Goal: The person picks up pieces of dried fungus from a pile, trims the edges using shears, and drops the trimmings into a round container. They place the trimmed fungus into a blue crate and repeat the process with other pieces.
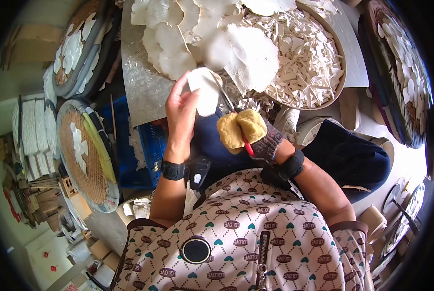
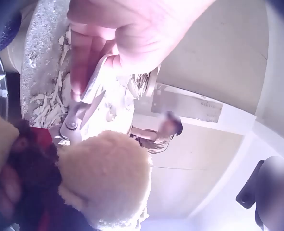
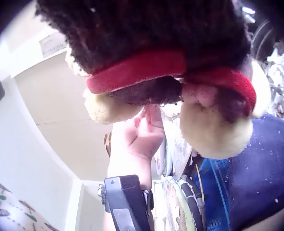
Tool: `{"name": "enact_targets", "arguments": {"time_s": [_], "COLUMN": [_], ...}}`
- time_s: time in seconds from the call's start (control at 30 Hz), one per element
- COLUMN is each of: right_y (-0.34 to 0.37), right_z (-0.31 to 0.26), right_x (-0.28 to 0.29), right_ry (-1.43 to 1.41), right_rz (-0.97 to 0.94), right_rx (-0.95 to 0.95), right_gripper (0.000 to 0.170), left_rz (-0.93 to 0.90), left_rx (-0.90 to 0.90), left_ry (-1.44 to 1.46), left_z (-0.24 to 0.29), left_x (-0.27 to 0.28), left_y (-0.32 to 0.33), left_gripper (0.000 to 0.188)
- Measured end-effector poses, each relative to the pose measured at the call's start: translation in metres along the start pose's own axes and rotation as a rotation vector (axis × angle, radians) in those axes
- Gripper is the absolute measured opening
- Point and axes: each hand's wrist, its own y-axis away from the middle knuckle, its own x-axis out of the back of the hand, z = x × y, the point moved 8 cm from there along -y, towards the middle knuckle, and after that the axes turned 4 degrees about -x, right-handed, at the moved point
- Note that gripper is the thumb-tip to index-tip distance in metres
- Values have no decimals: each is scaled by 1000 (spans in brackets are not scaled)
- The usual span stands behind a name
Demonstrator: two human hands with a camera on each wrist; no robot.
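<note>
My bare left hand [image 1: 180,111] pinches a thin white piece [image 1: 205,94] with a rounded outline between thumb and fingers. My right hand [image 1: 270,144], in a dark knitted glove, grips scissors [image 1: 225,98] with red handles [image 3: 137,70]. Thick yellow foam pads [image 1: 232,130] cover the fingers and handles on that side. The scissor blades lie along the right edge of the white piece. In the left wrist view, the scissors' pivot [image 2: 71,124] shows just below the left fingertips, with the blades apart.
Large brittle white sheets [image 1: 248,53] lie ahead on a metal tabletop [image 1: 140,94], beside a round tray [image 1: 342,80] heaped with white scraps. Round woven trays [image 1: 88,182] with white pieces stand left, near a blue crate [image 1: 154,140]. Another person [image 2: 154,139] appears farther off.
</note>
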Motion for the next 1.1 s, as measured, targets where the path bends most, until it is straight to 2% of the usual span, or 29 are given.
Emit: {"name": "enact_targets", "arguments": {"time_s": [0.03,0.1,0.2,0.43,0.5,0.57,0.63,0.77,0.87,1.03,1.1], "right_y": [-1,0,3,9,8,6,3,6,4,6,7], "right_z": [0,1,3,9,9,12,15,12,16,-21,-17], "right_x": [2,2,1,-1,0,3,9,10,10,10,8], "right_ry": [-105,-126,-2,-243,-261,-168,-36,-238,-171,-64,-92], "right_rz": [8,10,-14,25,42,94,148,117,98,45,-6], "right_rx": [-10,-22,-54,-181,-152,-68,-5,-93,-48,45,-22], "right_gripper": [31,28,22,19,17,16,15,17,20,22,23], "left_rz": [-29,-53,-43,-77,-78,-70,-151,-178,34,-74,-143], "left_rx": [17,44,76,116,112,103,93,90,6,73,112], "left_ry": [-14,-11,35,42,12,-43,-100,-144,-51,-178,-216], "left_z": [-2,-4,-5,-12,-10,-5,-1,1,2,1,5], "left_x": [0,-2,-7,-4,-4,-5,-12,-16,-6,-1,1], "left_y": [2,4,6,7,7,6,9,10,12,5,1], "left_gripper": [49,49,49,49,47,45,41,37,37,33,32]}}
